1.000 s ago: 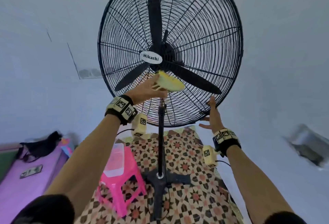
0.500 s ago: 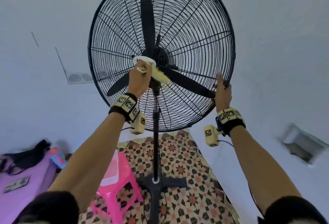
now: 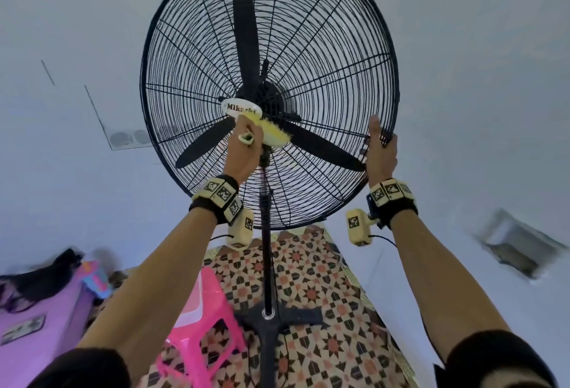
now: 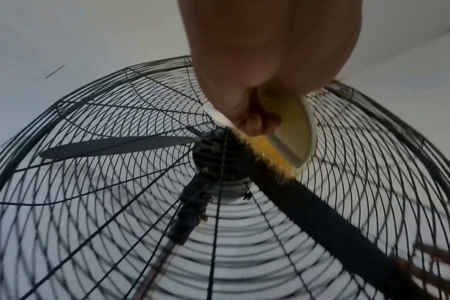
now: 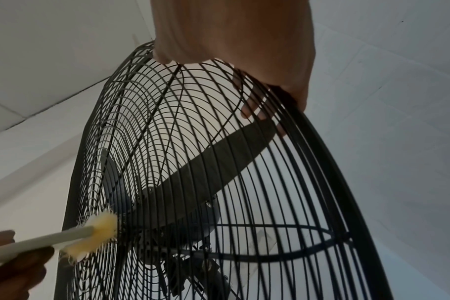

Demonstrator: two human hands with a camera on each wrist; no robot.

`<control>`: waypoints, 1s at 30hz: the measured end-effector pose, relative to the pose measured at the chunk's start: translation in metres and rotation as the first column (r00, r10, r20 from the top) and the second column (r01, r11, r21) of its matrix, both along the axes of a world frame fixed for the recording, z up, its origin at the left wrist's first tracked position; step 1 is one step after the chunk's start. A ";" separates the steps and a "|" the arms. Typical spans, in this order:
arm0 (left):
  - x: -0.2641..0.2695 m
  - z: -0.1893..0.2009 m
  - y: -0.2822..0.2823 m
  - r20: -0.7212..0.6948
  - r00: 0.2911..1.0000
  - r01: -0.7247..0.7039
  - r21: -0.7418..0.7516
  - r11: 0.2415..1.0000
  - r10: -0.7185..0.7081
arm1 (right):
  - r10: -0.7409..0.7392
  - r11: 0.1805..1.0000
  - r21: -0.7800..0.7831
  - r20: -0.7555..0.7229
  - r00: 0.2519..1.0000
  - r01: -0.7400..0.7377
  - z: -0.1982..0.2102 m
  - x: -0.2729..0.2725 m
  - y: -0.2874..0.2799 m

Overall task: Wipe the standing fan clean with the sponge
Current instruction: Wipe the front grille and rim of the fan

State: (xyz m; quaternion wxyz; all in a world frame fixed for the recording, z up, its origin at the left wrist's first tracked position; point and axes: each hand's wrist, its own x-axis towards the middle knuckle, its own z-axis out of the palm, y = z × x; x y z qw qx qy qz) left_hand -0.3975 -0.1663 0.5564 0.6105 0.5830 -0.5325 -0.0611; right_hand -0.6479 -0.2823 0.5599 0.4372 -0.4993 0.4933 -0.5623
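standing fan (image 3: pixel 324 48): black round wire grille, three flat matte blades, thin pole. left hand (image 3: pixel 245 153) curls around the sponge (image 3: pixel 273 133), a yellow fuzzy pad on a smooth cream plastic back, pressed to the grille just below the fan's white oval hub badge (image 3: pixel 239 108). right hand (image 3: pixel 381 148) grips the fan's lower-right rim, fingers hooked through the wires. pink plastic stool (image 3: pixel 203 323) beside the fan's base, on patterned floor tiles (image 3: pixel 308 289).
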 end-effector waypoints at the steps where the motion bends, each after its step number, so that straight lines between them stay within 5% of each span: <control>1: -0.004 -0.003 0.003 -0.009 0.997 0.071 0.047 0.996 -0.070 | -0.002 1.000 -0.004 0.001 1.000 0.002 0.000 0.000 -0.001; 4: 0.001 0.007 0.015 0.004 0.981 0.189 0.199 0.962 -0.193 | -0.006 1.000 -0.007 0.001 1.000 0.006 0.000 -0.003 0.000; 9: 0.016 0.027 0.009 -0.034 0.998 0.061 0.034 0.998 -0.060 | -0.008 1.000 -0.007 0.020 1.000 0.008 -0.006 -0.004 -0.004; 11: 0.006 0.019 0.003 -0.041 0.998 0.059 0.084 0.995 -0.055 | -0.009 1.000 -0.015 0.018 1.000 0.009 -0.003 -0.001 -0.002; 16: -0.016 0.001 0.016 0.090 0.940 0.286 0.317 0.904 -0.329 | -0.016 1.000 -0.008 0.036 0.999 0.017 -0.006 0.000 -0.005; 21: -0.001 0.005 0.006 0.002 0.997 -0.080 -0.054 0.995 0.080 | -0.002 1.000 0.000 0.032 0.999 0.002 -0.006 0.001 0.002; 23: -0.013 -0.003 0.002 -0.021 0.998 -0.068 -0.056 0.996 0.067 | -0.014 1.000 -0.004 0.054 0.998 0.014 -0.003 0.002 0.005; 27: -0.054 -0.026 0.008 0.084 0.966 0.221 0.217 0.951 -0.244 | -0.019 1.000 0.001 0.046 0.999 0.019 -0.003 0.002 0.005; 30: -0.052 -0.029 0.015 0.126 0.987 0.090 0.068 0.994 -0.098 | -0.005 1.000 0.011 0.039 0.999 0.005 -0.007 0.001 0.003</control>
